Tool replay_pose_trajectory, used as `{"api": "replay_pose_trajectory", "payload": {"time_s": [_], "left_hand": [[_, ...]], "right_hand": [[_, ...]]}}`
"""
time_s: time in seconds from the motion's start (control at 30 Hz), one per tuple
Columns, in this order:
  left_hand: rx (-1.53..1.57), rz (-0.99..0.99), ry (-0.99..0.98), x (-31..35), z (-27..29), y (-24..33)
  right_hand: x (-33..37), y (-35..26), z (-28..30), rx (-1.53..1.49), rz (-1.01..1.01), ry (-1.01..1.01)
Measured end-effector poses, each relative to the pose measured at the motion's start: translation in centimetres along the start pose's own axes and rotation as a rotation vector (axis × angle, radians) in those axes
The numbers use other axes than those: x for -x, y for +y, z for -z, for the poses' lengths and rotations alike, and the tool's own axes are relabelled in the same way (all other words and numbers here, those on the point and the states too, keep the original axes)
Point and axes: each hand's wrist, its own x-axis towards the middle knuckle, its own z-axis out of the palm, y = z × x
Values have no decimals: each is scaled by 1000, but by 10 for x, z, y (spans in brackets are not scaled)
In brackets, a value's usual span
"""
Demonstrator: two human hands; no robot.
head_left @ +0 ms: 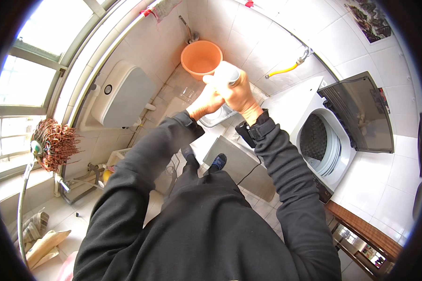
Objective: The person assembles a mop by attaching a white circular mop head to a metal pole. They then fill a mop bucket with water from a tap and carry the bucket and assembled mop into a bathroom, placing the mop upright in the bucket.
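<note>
Out in front of me, both hands are raised and close together around a white cylindrical container (228,73). Glare washes out its outline, so I cannot make out its exact kind. My right hand (243,97) is closed around its right side. My left hand (207,99) is closed against its lower left, with the fingers partly lost in the brightness. Below the hands, a pale plastic basin (214,119) is partly hidden by my wrists. Just beyond the container stands an orange bucket (201,57).
At the right is a washing machine (290,100) with its dark lid (361,112) raised. A grey mat (241,164) lies by my feet. On the left are a wall-mounted cistern (126,96) and a brown mop (55,144). A yellow hose (283,70) hangs from a wall tap.
</note>
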Motion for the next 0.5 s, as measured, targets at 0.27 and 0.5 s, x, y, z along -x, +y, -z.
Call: {"api": "replay_pose_trajectory", "payload": {"time_s": [0.27, 0.5], "left_hand": [[-19, -14, -26, -13, -1, 8], [40, -171, -108, -72, 29, 154]], "right_hand": [[-3, 7, 3, 82, 12, -23], [-28, -169, 43, 12, 220, -15]]}}
